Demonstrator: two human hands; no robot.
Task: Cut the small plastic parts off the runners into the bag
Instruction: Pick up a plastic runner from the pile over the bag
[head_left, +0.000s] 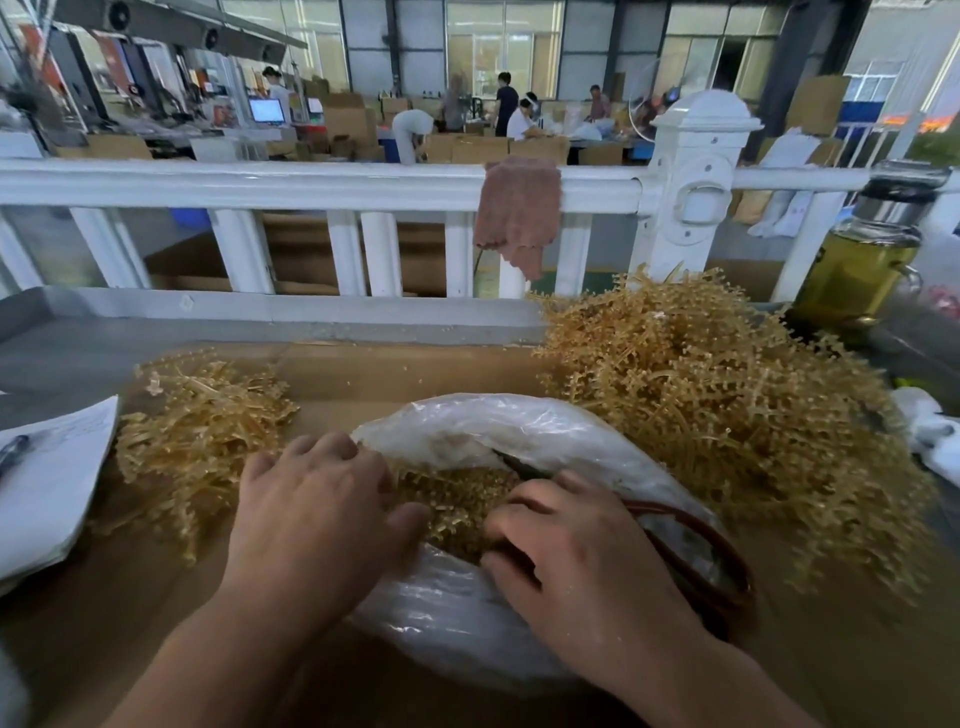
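A clear plastic bag (519, 421) lies open on the cardboard-covered table in front of me, with amber plastic parts (462, 540) inside. My left hand (317, 514) is at the bag's mouth, fingers and thumb curled round an amber runner (452, 493) held over the opening. My right hand (576, 551) grips scissors; their brown handle loop (711, 551) sticks out to the right and the dark blade (519, 464) points into the bag at the runner. A big heap of uncut runners (717, 395) lies to the right. A smaller pile of runners (202, 431) lies to the left.
White papers with a pen (47, 478) lie at the left edge. A glass bottle of yellow liquid (857, 265) stands at the back right. A white railing (311, 182) with a brown cloth (519, 213) borders the table's far side. People work beyond it.
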